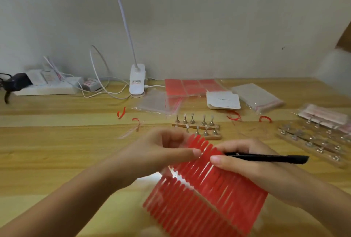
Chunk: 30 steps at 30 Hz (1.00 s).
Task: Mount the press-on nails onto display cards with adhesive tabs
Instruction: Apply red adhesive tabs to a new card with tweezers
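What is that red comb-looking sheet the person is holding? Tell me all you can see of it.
The red sheet cut into narrow strips looks thin, glossy and flexible, its round-ended strips standing in two rows split by a pale gap. It is held tilted above the light wooden table. The left hand pinches a strip at its upper edge; the right hand, which also holds a black pen, grips its right side.

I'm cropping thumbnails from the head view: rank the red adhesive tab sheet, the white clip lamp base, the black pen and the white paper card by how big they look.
1. red adhesive tab sheet, though it is nearest the camera
2. black pen, long but thin
3. white paper card and white clip lamp base: too alike to rank
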Available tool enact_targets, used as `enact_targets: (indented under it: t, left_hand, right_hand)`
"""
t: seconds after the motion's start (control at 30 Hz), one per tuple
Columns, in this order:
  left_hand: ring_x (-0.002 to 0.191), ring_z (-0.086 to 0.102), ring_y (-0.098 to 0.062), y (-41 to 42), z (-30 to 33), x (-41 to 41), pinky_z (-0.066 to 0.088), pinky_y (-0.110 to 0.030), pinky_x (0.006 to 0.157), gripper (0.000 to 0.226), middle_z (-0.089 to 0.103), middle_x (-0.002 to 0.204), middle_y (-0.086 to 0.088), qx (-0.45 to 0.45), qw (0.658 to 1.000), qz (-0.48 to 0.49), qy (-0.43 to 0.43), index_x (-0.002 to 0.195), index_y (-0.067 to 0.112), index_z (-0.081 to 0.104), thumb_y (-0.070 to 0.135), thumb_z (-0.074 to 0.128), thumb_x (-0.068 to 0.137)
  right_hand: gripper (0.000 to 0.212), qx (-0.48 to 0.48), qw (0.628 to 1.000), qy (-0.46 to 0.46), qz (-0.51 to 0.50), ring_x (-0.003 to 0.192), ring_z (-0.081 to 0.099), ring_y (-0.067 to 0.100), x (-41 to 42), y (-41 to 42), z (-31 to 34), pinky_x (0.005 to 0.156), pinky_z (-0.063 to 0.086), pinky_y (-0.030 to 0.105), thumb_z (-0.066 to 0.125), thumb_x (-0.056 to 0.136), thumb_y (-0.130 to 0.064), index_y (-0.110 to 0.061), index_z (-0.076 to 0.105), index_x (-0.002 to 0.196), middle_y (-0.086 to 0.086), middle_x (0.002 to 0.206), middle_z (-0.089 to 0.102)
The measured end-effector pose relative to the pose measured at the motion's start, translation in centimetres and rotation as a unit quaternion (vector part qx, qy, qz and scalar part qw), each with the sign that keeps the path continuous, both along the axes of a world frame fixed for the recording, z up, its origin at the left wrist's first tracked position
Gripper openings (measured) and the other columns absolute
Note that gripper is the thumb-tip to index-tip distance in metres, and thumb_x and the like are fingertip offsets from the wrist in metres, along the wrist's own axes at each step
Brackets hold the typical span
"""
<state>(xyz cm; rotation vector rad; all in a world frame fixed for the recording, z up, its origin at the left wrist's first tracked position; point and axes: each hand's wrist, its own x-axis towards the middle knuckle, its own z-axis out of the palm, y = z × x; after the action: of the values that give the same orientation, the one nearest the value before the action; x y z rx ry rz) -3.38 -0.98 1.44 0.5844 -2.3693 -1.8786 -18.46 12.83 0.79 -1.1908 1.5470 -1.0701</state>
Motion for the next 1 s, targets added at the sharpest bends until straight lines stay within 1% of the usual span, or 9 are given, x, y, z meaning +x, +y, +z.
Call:
enact_targets:
  t: [0.07, 0.17, 0.3, 0.4, 0.5, 0.63, 0.77, 0.9, 1.0]
  left_hand:
    - [0.061, 0.061, -0.005, 0.1, -0.8, -0.1, 0.045, -0.016, 0.048, 0.016, 0.069, 0.073, 0.007, 0.03, 0.999, 0.013, 0.004, 0.085, 0.027, 0.073, 0.035, 0.067, 0.072]
    - [0.073, 0.068, -0.014, 0.2, -2.2, 0.1, 0.049, -0.02, 0.055, 0.03, 0.073, 0.086, -0.002, 0.068, 0.997, 0.027, -0.007, 0.09, 0.018, 0.07, 0.037, 0.068, 0.067]
    - [0.078, 0.07, -0.018, 0.7, -3.5, 0.2, 0.053, -0.019, 0.066, 0.027, 0.073, 0.089, -0.007, 0.08, 0.996, 0.035, 0.013, 0.091, 0.009, 0.069, 0.03, 0.065, 0.074]
    - [0.074, 0.07, -0.017, 0.9, -4.0, 0.2, 0.051, -0.016, 0.062, 0.034, 0.073, 0.086, -0.01, 0.127, 0.99, 0.049, 0.033, 0.094, 0.0, 0.066, 0.027, 0.066, 0.073]
    - [0.083, 0.07, -0.023, 0.8, -4.2, 0.3, 0.053, -0.019, 0.07, 0.038, 0.072, 0.092, -0.013, 0.118, 0.991, 0.047, 0.036, 0.097, 0.0, 0.065, 0.031, 0.066, 0.075]
    - [0.083, 0.07, -0.021, 0.7, -4.6, 0.1, 0.054, -0.022, 0.074, 0.028, 0.072, 0.093, -0.014, 0.124, 0.991, 0.041, 0.04, 0.091, 0.007, 0.068, 0.031, 0.069, 0.076]
    - [0.085, 0.068, -0.026, 0.8, -4.8, 0.1, 0.051, -0.038, 0.084, 0.034, 0.068, 0.096, -0.022, 0.097, 0.993, 0.052, 0.04, 0.095, 0.004, 0.066, 0.032, 0.068, 0.075]
    - [0.083, 0.07, -0.018, 0.9, -4.7, 0.2, 0.052, -0.02, 0.07, 0.028, 0.072, 0.092, -0.01, 0.126, 0.99, 0.043, 0.053, 0.095, 0.008, 0.068, 0.028, 0.066, 0.075]
    - [0.083, 0.07, -0.017, 0.9, -4.8, 0.3, 0.051, -0.018, 0.068, 0.025, 0.073, 0.093, -0.009, 0.145, 0.987, 0.043, 0.059, 0.094, 0.011, 0.069, 0.026, 0.065, 0.074]
  right_hand:
    - [0.03, -0.012, 0.998, 0.067, -0.009, 0.072, 0.068, 0.006, -0.2, -0.1, -0.3, 0.057, 0.049, 0.012, 0.052, 0.082, -0.058, -0.035, 0.071, 0.089, -0.009, 0.081, 0.072]
    - [0.049, -0.052, 0.987, 0.136, -0.063, 0.06, 0.064, 0.003, -0.8, -0.2, -0.9, 0.053, 0.049, 0.013, 0.029, 0.071, -0.078, -0.052, 0.065, 0.089, -0.009, 0.072, 0.07]
    - [0.079, -0.137, 0.978, 0.078, -0.134, 0.045, 0.045, 0.006, -1.8, -0.4, -1.6, 0.047, 0.039, 0.014, 0.013, 0.06, -0.093, -0.049, 0.066, 0.098, -0.005, 0.051, 0.048]
    - [0.087, -0.169, 0.974, 0.005, -0.149, 0.044, 0.047, 0.009, -1.5, -0.8, -2.1, 0.046, 0.041, 0.017, 0.022, 0.058, -0.093, -0.029, 0.074, 0.087, -0.004, 0.052, 0.051]
    - [0.074, -0.196, 0.965, -0.072, -0.162, 0.049, 0.061, 0.017, -1.1, -0.7, -2.6, 0.045, 0.047, 0.021, 0.047, 0.058, -0.083, -0.017, 0.075, 0.073, 0.008, 0.058, 0.065]
    - [0.047, -0.227, 0.961, -0.029, -0.153, 0.053, 0.065, 0.017, -0.4, -0.4, -2.8, 0.052, 0.051, 0.02, 0.068, 0.058, -0.066, -0.021, 0.075, 0.072, 0.006, 0.065, 0.07]
    - [0.026, -0.214, 0.962, -0.003, -0.169, 0.049, 0.064, 0.014, -0.2, -0.6, -3.0, 0.051, 0.049, 0.016, 0.073, 0.058, -0.046, -0.025, 0.071, 0.073, 0.007, 0.063, 0.07]
    - [0.022, -0.205, 0.962, -0.008, -0.179, 0.047, 0.063, 0.014, -0.2, -0.7, -3.1, 0.049, 0.048, 0.016, 0.07, 0.057, -0.037, -0.022, 0.067, 0.072, 0.011, 0.059, 0.068]
    - [0.023, -0.2, 0.962, -0.012, -0.188, 0.048, 0.062, 0.013, -0.4, -0.5, -3.2, 0.049, 0.047, 0.015, 0.07, 0.055, -0.038, -0.023, 0.066, 0.072, 0.011, 0.059, 0.068]
